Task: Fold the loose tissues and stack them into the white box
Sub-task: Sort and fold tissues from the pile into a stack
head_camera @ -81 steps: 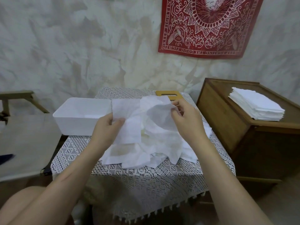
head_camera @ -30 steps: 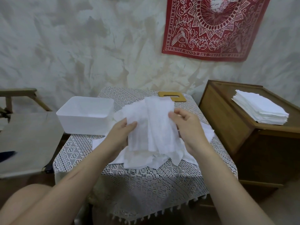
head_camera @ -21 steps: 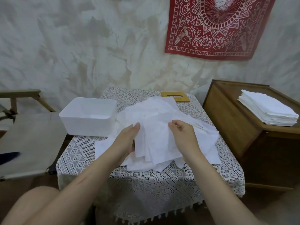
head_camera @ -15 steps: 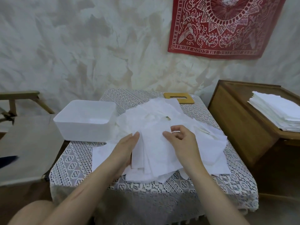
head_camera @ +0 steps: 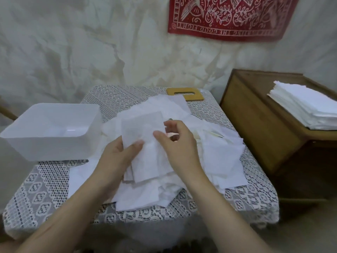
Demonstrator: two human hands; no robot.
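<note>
Two pinches, left hand point(head_camera: 116, 156) and right hand point(head_camera: 176, 143), fingers round folded tissue point(head_camera: 144, 128) above pile point(head_camera: 218, 152).

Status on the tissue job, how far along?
Early. Done: nothing that shows; the white box has no visible stack inside. In hand: the left hand and right hand both grip one tissue, mid-fold. Left: the loose pile spread over the lace table, nearly all of it unfolded.

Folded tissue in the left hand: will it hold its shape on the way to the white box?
Probably floppy: the folded tissue drapes over the left hand. Likely very light, thin like the loose sheets beneath, so the fold may open unless pinched.
</note>
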